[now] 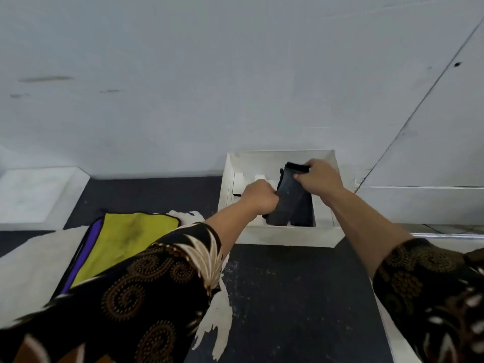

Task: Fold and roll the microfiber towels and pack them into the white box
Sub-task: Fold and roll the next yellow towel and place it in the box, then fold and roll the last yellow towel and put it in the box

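White cardboard forms the open box [281,238], which stands on a dark surface [288,297] close to a pale wall [235,74]. In the head view both arms reach forward into it. A dark towel roll [286,197] lies tilted inside the box, its lower end down near the front wall and its upper end raised toward the back. More dark cloth [305,212] sits just beside it on the right; whether a divider parts the two cannot be seen. Low white partitions [259,178] show in the left part of the box.

The left hand [259,195] is closed into a tight fist against the left edge of the roll, thumb touching the cloth, and appears to hold it; how much fabric is inside the fist is hidden. The right hand [318,176] has its fingers curled over the roll's upper end and pinches it from above.

Left of the box, well apart from it, a yellow towel [131,237] lies flat on top of a purple towel [87,254], of which only an edge shows. Both rest on a cream sheet [31,271]. The patterned black and brown sleeve [146,289] of the left arm covers their near corner. A white block [36,195] stands against the wall at far left.
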Demonstrator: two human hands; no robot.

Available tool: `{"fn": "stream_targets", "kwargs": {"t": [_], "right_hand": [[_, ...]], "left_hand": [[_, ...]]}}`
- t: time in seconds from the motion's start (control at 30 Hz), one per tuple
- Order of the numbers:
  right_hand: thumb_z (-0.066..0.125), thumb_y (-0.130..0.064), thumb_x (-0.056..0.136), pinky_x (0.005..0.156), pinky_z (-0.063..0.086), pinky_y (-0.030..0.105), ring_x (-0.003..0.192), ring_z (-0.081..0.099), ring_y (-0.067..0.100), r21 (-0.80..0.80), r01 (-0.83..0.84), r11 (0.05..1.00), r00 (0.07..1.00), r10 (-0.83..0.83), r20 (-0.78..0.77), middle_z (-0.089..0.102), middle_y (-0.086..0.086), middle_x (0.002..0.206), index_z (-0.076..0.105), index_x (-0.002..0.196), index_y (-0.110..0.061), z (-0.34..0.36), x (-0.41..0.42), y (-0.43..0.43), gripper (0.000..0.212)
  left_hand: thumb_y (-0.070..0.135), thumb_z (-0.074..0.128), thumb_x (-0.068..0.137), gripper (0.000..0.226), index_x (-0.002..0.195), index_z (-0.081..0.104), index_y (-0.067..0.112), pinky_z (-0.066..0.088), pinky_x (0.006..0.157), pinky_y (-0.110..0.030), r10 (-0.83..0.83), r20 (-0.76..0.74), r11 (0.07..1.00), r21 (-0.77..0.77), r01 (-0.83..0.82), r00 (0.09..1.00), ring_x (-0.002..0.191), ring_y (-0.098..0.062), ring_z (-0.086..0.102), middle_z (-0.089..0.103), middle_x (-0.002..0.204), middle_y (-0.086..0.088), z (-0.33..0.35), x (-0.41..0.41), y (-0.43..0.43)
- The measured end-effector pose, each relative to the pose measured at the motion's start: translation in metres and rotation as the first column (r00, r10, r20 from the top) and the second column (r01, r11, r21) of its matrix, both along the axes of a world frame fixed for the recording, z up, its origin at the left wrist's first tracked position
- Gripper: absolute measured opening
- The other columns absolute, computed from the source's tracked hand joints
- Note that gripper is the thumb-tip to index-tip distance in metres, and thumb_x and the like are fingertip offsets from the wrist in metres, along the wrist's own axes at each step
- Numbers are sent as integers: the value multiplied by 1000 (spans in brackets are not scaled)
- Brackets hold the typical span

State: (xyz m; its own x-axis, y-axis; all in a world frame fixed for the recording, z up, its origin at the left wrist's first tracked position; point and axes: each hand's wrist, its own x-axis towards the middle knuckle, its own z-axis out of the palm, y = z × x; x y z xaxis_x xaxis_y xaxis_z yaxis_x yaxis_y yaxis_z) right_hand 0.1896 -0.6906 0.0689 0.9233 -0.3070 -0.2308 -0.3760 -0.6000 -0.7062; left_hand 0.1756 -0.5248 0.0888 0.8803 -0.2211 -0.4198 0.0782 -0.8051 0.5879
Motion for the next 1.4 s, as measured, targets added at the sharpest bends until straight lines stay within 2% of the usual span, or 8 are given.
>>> {"fn": "stream_targets", "kwargs": {"t": [0.3,0.43,0.53,0.67,0.87,1.13,1.27,1.4], "right_hand": [[73,-27,84,83,52,33,101,64,32,-227,-132,965,990,118,-72,67,15,109,59,118,-5,-44,42,4,43],[65,-8,86,70,40,30,101,60,36,-449,-211,868,977,201,-70,58,22,116,52,114,1,-52,32,8,32],[63,-8,88,77,45,34,104,58,36,-436,-381,816,924,347,-159,51,20,123,50,118,-3,-60,20,28,34],[58,-19,92,92,44,39,122,46,38,-371,-642,672,760,493,-423,39,22,140,40,136,-4,-70,14,53,49],[53,-21,95,105,38,46,134,31,44,-335,-650,683,738,462,-491,15,21,155,33,143,-4,-62,13,54,54],[60,-31,94,98,43,39,124,47,30,-322,-280,904,955,297,6,46,13,138,43,140,-11,-6,-31,97,53],[61,-26,94,94,44,36,122,46,25,-340,-125,932,941,220,259,52,7,132,52,134,-15,17,-81,155,43],[64,-18,90,85,46,31,107,54,22,-268,-13,963,903,127,412,60,4,114,62,117,-14,9,-129,224,28]], "left_hand": [[9,51,94,12,83,53,5,43,63,-30,-33,-129,988,145,52,991,75,-24,55,48,73,-7,-44,25,-4],[24,47,99,16,105,53,10,40,71,-26,-124,-127,953,262,154,984,83,-16,50,54,94,1,-33,34,16],[29,47,100,39,135,51,12,43,97,-34,-124,4,964,236,120,992,119,-25,54,56,135,-4,-24,21,36],[26,49,100,35,134,56,18,46,100,-40,-109,166,978,195,76,980,120,-24,56,56,135,-2,-22,-7,53],[27,50,101,35,135,56,21,44,102,-37,-163,280,972,210,105,946,126,-22,51,50,141,0,-16,-33,66],[26,57,97,38,135,56,21,41,101,-29,-118,451,989,130,66,885,124,-18,49,52,137,2,-5,-57,107],[25,61,94,37,130,59,19,39,94,-23,-67,533,997,71,34,844,114,-16,50,55,127,1,-8,-77,153],[25,62,91,38,127,61,16,44,99,-36,-58,512,996,85,17,857,114,-21,53,56,125,0,-21,-98,230]]}}
